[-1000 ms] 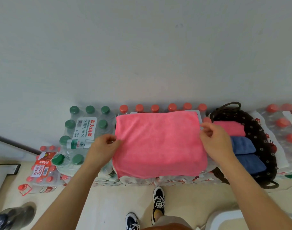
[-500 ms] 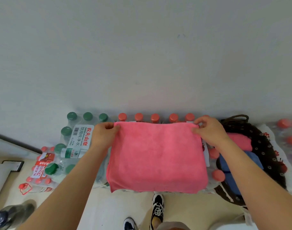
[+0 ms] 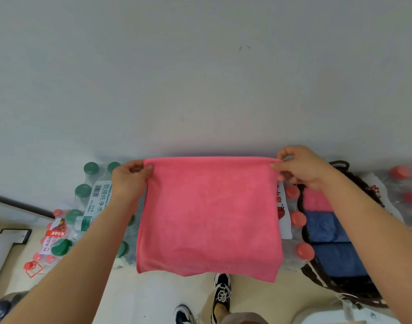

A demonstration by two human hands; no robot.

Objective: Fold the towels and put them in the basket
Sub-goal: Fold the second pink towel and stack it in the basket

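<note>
Pinching fuzzy pink towel [image 3: 209, 216] corners, left hand [image 3: 127, 181], right hand [image 3: 300, 167], hanging square.

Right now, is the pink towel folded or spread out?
Spread out: the pink towel hangs flat, the left hand and right hand pinching its top corners. Whether it is already doubled, cannot tell.

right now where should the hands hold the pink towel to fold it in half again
Keep the hold at the two top corners of the pink microfibre towel: left hand pinching the left corner, right hand the right, each from its outer side. It hangs flat from a taut top edge, so bringing the corners together should probably halve it cleanly.
</note>
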